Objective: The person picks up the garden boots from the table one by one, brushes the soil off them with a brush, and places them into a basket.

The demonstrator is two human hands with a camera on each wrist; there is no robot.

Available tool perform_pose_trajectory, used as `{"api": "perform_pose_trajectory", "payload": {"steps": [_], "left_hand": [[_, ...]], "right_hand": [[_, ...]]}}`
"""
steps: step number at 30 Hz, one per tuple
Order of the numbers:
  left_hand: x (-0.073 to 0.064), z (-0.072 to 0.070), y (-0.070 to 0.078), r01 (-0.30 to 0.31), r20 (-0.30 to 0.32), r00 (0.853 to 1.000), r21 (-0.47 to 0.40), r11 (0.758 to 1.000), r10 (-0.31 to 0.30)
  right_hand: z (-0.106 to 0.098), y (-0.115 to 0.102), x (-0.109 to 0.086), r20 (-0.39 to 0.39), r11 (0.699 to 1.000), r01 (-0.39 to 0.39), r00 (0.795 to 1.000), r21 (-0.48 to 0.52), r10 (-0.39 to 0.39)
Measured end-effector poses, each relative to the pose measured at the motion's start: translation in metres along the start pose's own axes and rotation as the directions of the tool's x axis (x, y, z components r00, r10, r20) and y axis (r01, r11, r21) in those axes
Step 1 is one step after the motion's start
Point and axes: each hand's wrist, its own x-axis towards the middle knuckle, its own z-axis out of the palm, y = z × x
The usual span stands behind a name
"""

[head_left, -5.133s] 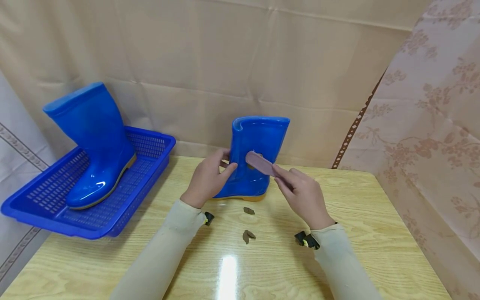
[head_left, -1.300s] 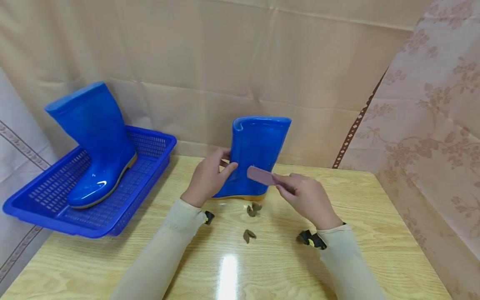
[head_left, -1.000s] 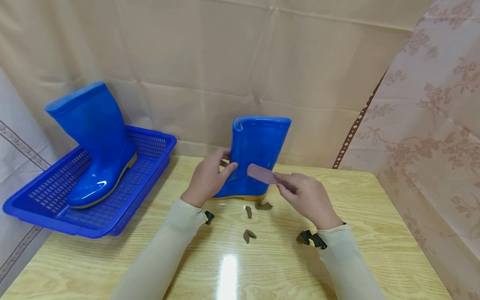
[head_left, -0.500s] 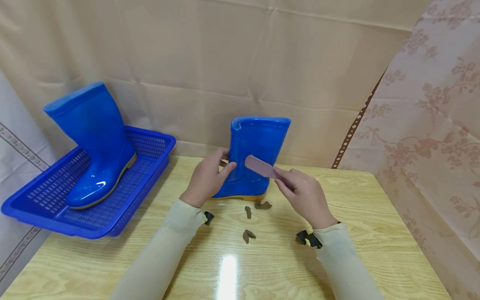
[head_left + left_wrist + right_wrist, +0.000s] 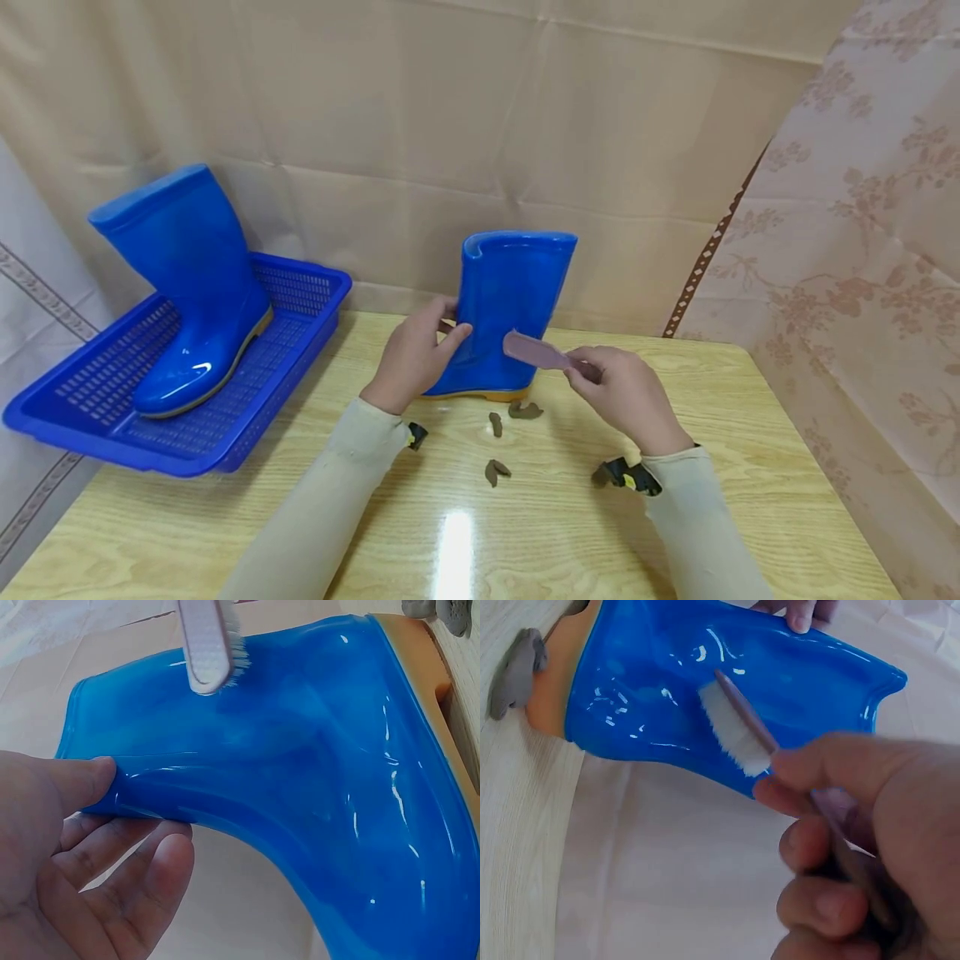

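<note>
A glossy blue rain boot (image 5: 517, 283) with a tan sole stands upright on the wooden table. My left hand (image 5: 415, 354) pinches the front edge of its shaft, thumb on the near side and fingers behind, as the left wrist view shows. In my right hand (image 5: 628, 396) is the handle of a pale purple scrub brush (image 5: 534, 350). Its white bristles (image 5: 731, 735) face the side of the boot above the heel. Brown clay-like lumps lie in front of the sole: a curved one (image 5: 526, 410), a short one (image 5: 496, 424) and a folded one (image 5: 497, 472).
On the left, a blue plastic basket (image 5: 288, 383) holds a second blue rain boot (image 5: 191, 267), tilted against it. Beige cloth (image 5: 390, 150) hangs behind the table, and a floral cloth (image 5: 862, 250) hangs at the right.
A brown lump stuck to the boot's shaft has come off onto the table by the sole. The brush has stroked up and down and is now lower and farther right. The left hand stays put.
</note>
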Motion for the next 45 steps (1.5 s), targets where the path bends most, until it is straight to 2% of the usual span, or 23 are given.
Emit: {"api": "perform_pose_trajectory", "payload": {"steps": [7,16,24,32,39,45], "left_hand": [[-0.002,-0.002,0.000,-0.014,-0.009,1.000,-0.008,1.000,0.013],[-0.003,-0.002,0.001,0.008,-0.001,1.000,-0.011,1.000,-0.008],[-0.003,-0.003,-0.001,0.002,-0.013,1.000,-0.028,1.000,-0.002],[0.000,-0.002,-0.002,0.005,-0.015,1.000,-0.053,0.999,-0.006],[0.002,0.002,-0.003,0.004,-0.016,1.000,-0.076,0.997,-0.005],[0.004,0.002,-0.007,0.019,-0.001,1.000,-0.128,0.992,-0.019]], "right_hand": [[0.001,-0.004,-0.001,0.021,0.996,0.011,1.000,0.089,-0.013],[0.001,0.000,-0.005,-0.138,0.997,0.011,0.990,0.072,-0.001],[0.001,0.003,-0.004,-0.102,1.000,0.006,0.995,0.001,-0.005],[0.000,0.005,-0.003,-0.093,1.000,0.003,0.996,0.026,0.000],[0.002,0.011,0.001,-0.114,0.999,0.009,0.994,0.052,-0.003],[0.004,0.021,0.000,-0.137,0.998,0.009,0.991,0.066,0.000]]}}
